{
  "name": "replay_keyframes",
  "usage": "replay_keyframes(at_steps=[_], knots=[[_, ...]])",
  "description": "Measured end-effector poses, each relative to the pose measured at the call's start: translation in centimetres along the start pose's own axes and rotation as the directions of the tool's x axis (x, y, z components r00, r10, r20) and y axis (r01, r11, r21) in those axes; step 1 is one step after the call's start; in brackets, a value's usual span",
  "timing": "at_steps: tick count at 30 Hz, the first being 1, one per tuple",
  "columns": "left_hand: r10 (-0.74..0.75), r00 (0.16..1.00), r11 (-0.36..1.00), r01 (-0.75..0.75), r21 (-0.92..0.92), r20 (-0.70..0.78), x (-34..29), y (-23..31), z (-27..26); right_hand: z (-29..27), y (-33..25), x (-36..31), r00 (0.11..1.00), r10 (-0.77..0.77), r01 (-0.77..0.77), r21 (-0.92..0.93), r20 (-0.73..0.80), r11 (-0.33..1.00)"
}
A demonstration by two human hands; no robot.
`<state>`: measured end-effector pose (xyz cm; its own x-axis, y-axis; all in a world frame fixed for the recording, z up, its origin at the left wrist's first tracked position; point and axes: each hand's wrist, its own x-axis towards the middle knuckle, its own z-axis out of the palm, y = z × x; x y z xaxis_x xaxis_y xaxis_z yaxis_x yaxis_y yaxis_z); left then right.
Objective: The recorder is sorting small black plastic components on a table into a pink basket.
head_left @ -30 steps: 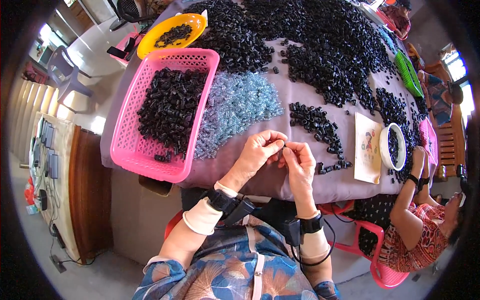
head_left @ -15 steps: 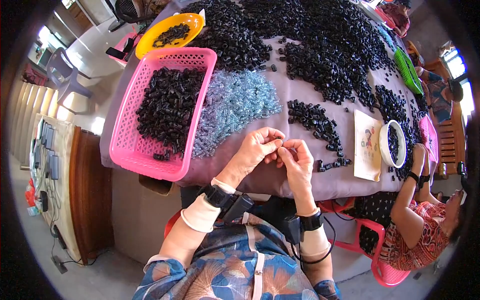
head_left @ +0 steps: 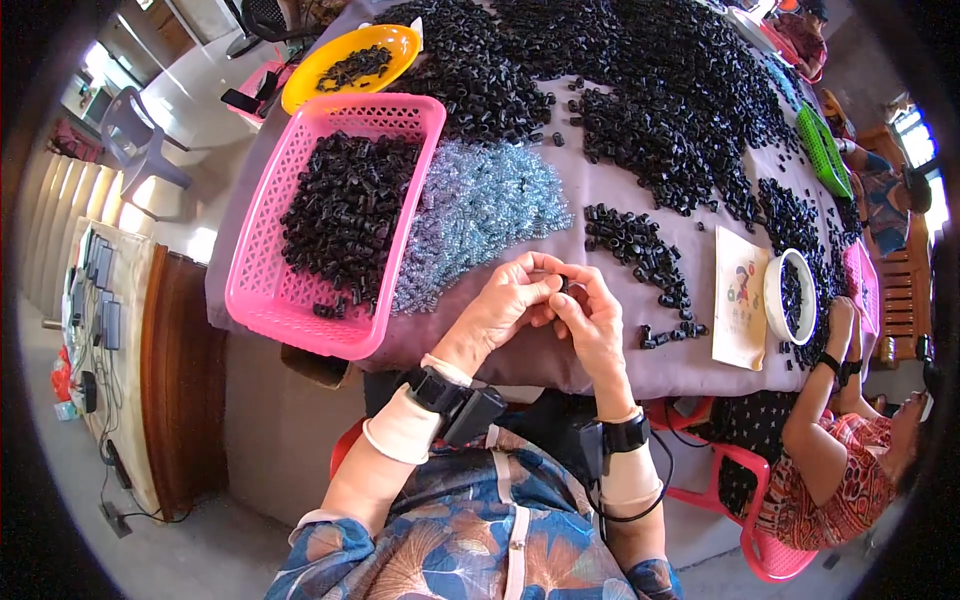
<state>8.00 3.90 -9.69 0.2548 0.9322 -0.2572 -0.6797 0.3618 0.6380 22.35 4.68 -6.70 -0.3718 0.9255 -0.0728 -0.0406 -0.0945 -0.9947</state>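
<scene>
My left hand [head_left: 508,302] and my right hand [head_left: 594,318] meet above the near edge of the cloth-covered table. Between their fingertips they pinch a small black plastic part [head_left: 563,285], mostly covered by the fingers. Left of my hands lies a pile of clear bluish coil-like pieces [head_left: 490,200]. Beside that pile stands a pink basket [head_left: 243,285], partly filled with black plastic parts [head_left: 345,205]. To the right of my hands, a small group of black cylindrical parts [head_left: 640,250] lies loose on the cloth.
Large heaps of black parts [head_left: 660,130] cover the far table. A yellow plate [head_left: 405,45] sits at the far left. A paper booklet [head_left: 738,300], a white bowl [head_left: 770,300] and a green basket [head_left: 822,150] lie rightward. A co-worker [head_left: 835,450] sits at the right on a pink chair.
The view has shifted slightly, so the table things sit a little further right. My fingers have changed their hold a little around the small black part, which shows darker between them.
</scene>
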Motion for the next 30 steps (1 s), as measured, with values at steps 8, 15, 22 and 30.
replay_keyframes(at_steps=[8, 15, 22, 30], knots=[[0.034, 0.999, 0.998, -0.033, 0.046, -0.006, -0.3, 0.1, 0.6, 0.2, 0.5, 0.1, 0.999, -0.042, 0.042, -0.002, 0.014, 0.999], [0.031, 0.998, 0.999, -0.032, 0.018, 0.061, -0.1, -0.1, 0.4, 0.5, 0.4, -0.2, 0.995, -0.085, 0.081, -0.07, -0.059, 0.994], [0.042, 0.996, 0.999, -0.042, 0.006, 0.074, 0.2, -0.8, -0.2, 1.0, 0.8, 0.0, 0.992, -0.089, 0.083, -0.064, -0.094, 0.994], [0.19, 0.98, 0.969, -0.177, 0.17, -0.062, -1.4, 0.4, 1.6, 0.6, 1.5, -0.3, 0.981, -0.101, 0.101, -0.01, -0.168, 0.995]])
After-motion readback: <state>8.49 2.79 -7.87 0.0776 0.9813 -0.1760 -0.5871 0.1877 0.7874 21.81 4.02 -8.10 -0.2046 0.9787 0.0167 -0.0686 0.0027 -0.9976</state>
